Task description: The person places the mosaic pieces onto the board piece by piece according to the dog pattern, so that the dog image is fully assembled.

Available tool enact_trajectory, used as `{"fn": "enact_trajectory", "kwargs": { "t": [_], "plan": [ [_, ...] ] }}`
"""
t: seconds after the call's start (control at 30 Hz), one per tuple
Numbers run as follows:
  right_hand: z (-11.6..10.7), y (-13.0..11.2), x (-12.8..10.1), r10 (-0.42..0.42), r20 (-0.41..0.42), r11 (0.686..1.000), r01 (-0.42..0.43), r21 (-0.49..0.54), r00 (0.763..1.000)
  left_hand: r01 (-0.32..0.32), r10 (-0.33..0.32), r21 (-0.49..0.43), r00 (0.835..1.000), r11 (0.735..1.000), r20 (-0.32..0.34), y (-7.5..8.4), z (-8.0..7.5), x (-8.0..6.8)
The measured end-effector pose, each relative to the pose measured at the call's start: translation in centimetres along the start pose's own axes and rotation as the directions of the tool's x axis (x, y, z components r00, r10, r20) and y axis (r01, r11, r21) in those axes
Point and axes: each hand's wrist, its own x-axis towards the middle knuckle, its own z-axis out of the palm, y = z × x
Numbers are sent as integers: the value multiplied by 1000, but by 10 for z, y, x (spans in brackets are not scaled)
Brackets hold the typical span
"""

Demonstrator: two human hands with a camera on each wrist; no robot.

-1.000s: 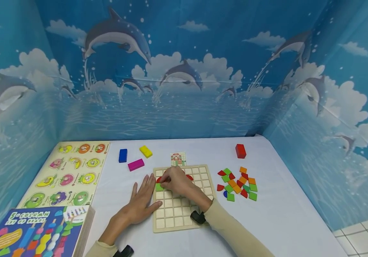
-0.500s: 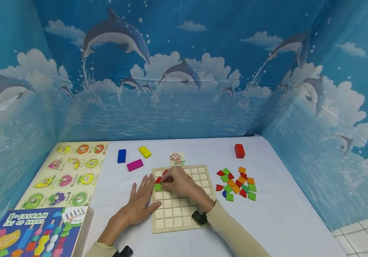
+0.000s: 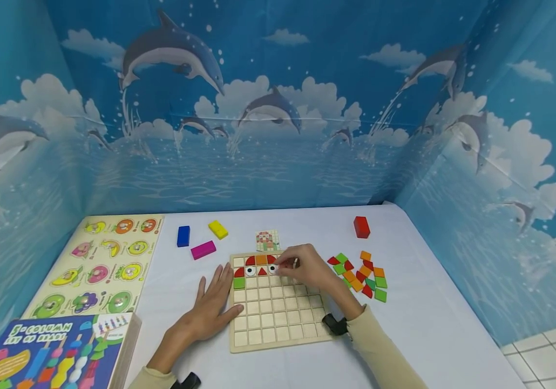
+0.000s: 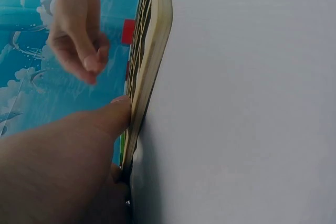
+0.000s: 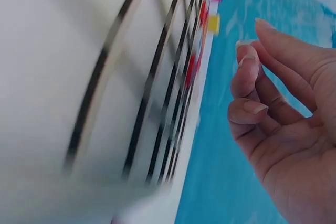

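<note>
left hand (image 3: 214,307) touching wooden grid board (image 3: 269,320) | right hand (image 3: 310,267) above it

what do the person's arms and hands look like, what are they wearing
Long beige sleeves, the left sleeve and right sleeve, end near the wrists. A small black device sits at the left wrist and another at the right. The left hand and right hand show no gloves.

The right hand (image 3: 305,266) has moved rightward over the board (image 3: 268,320), uncovering eye tiles (image 3: 250,271).
</note>
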Motion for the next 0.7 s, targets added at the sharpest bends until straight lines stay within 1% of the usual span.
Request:
{"fn": "enact_trajectory", "kwargs": {
  "t": [0.1, 0.13, 0.23, 0.3, 0.37, 0.43, 0.47, 0.6, 0.67, 0.7],
  "plan": [
    [-14, 16, -13, 14, -67, 999, -16, -33, 998, 3, -3, 16, 1000, 1000, 3, 2, 0, 0],
    [-18, 21, -18, 31, -89, 999, -35, -42, 996, 2, -3, 15, 1000, 1000, 4, 3, 0, 0],
    [-29, 37, -29, 117, -141, 990, -127, -58, 983, 25, -25, 12, 1000, 1000, 12, 7, -3, 0],
    [-35, 47, -35, 191, -160, 978, -202, -57, 968, 46, -47, 29, 999, 998, 22, 8, -4, 0],
    [-41, 55, -41, 261, -171, 961, -273, -47, 950, 64, -65, 43, 997, 997, 29, 9, -5, 1],
    [-47, 63, -45, 307, -179, 946, -320, -48, 935, 74, -77, 55, 996, 996, 39, 10, -6, 2],
    [-51, 67, -47, 317, -180, 942, -331, -51, 931, 82, -85, 63, 995, 995, 46, 10, -6, 2],
    [-62, 76, -52, 356, -173, 925, -372, -72, 918, 76, -79, 58, 996, 995, 45, 9, -5, 3],
    [-66, 78, -52, 377, -167, 915, -394, -83, 911, 59, -60, 44, 998, 997, 31, 6, -3, 3],
    [-67, 77, -52, 396, -164, 907, -413, -84, 903, 49, -50, 42, 998, 998, 23, 5, -2, 3]
  ]
}}
